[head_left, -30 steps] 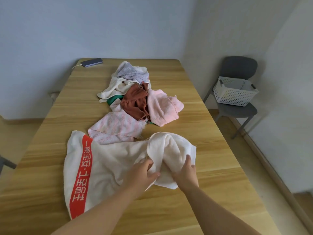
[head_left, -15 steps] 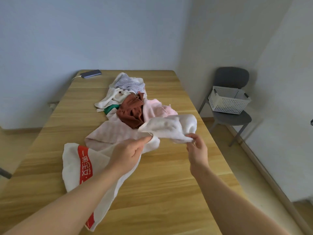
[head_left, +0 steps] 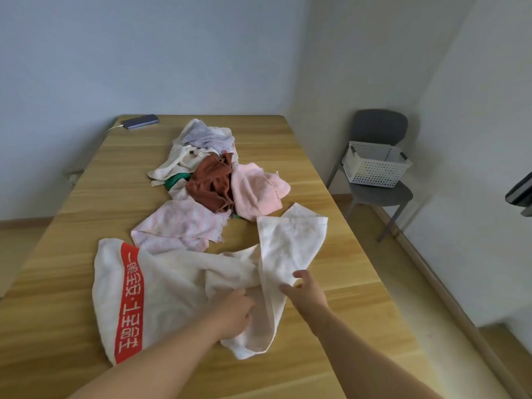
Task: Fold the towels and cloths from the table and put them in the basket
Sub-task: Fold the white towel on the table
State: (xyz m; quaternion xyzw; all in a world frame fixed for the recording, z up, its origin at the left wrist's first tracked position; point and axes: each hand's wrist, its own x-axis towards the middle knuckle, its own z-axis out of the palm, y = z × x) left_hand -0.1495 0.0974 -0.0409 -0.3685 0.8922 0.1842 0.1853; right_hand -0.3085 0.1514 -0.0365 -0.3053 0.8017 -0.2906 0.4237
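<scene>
The white towel with the red band (head_left: 172,283) lies crumpled across the near part of the tabletop (head_left: 345,269). Its right end is twisted and thrown up into a flap, and no fold has been made. The left hand (head_left: 231,315) has its fingers curled into the bunched middle of the cloth, and the right hand (head_left: 306,287) pinches the flap's near edge between thumb and fingers. The main risk is the twist: if the hands draw apart without undoing it, the towel will probably fold lopsided, with the red band askew. A hard tug toward the person could also drag the pale pink cloth (head_left: 178,226), which seems to touch the towel's far edge (which lies over which cannot be told), and so disturb the pile of cloths (head_left: 213,180) behind it. The basket (head_left: 374,171) stands well apart on a chair (head_left: 380,194) to the right, off the tabletop, so a loosely folded towel could fall open while being carried there.
</scene>
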